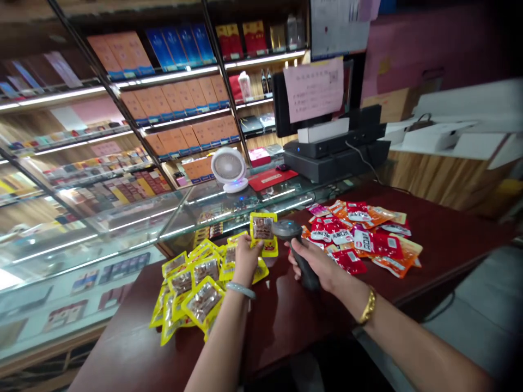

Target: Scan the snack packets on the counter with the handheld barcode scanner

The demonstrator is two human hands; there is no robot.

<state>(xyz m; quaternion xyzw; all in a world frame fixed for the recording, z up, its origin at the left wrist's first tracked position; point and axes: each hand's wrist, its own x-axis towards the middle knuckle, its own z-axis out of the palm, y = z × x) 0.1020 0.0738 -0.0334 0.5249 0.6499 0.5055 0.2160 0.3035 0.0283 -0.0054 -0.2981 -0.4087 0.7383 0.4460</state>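
Observation:
My left hand (246,260) grips the lower edge of a yellow snack packet (263,227) with a clear window, holding it up over the counter. Wrapped around the handle of a black barcode scanner (304,264) is my right hand (312,260). The scanner's head points left, close against the packet's right side. Beneath and left of my left hand lies a loose pile of similar yellow packets (203,299). Beyond my right hand spreads a heap of red and orange snack packets (378,244).
The dark red counter (281,326) carries both piles. Behind it stand a glass display case (196,209), a white fan (229,165), a red mat (272,178) and a monitor (281,103) on a black cash drawer (327,163). Shelves of boxes (175,103) line the back.

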